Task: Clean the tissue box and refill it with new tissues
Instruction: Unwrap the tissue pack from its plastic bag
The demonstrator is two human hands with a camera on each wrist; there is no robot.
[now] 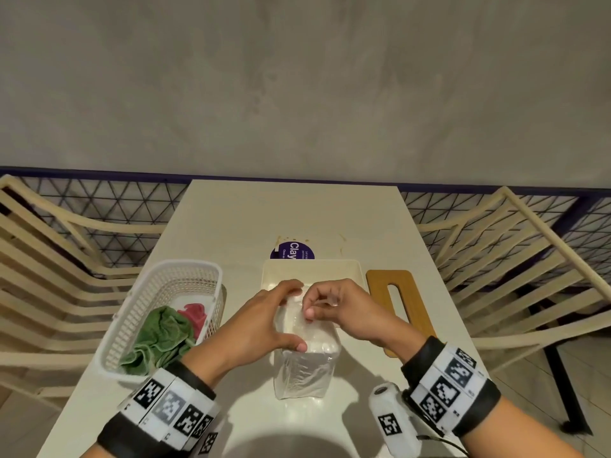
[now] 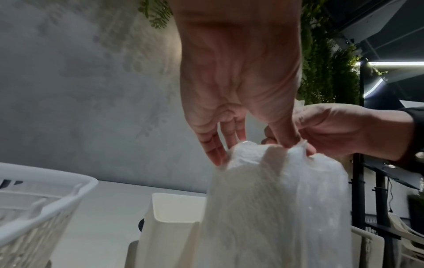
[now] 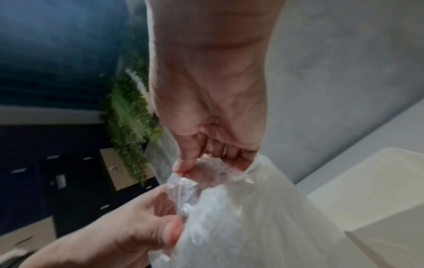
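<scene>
A pack of white tissues in clear plastic wrap (image 1: 305, 358) stands upright on the table's near middle. My left hand (image 1: 264, 322) grips its upper left side, thumb on the front, fingers on the far edge (image 2: 229, 145). My right hand (image 1: 334, 309) pinches the wrap at the pack's top; the crumpled film (image 3: 206, 174) sits between its thumb and fingers. Just behind the pack stands the cream tissue box (image 1: 310, 271), open and with no lid (image 2: 176, 208) (image 3: 378, 199). Its wooden lid (image 1: 396, 302) with a slot lies flat to the right.
A white plastic basket (image 1: 172, 312) holding a green cloth (image 1: 162, 338) and a red cloth (image 1: 195, 312) stands at the left. A purple round sticker (image 1: 292, 251) lies behind the box. Cream chairs flank the table. A grey wall stands beyond the far edge.
</scene>
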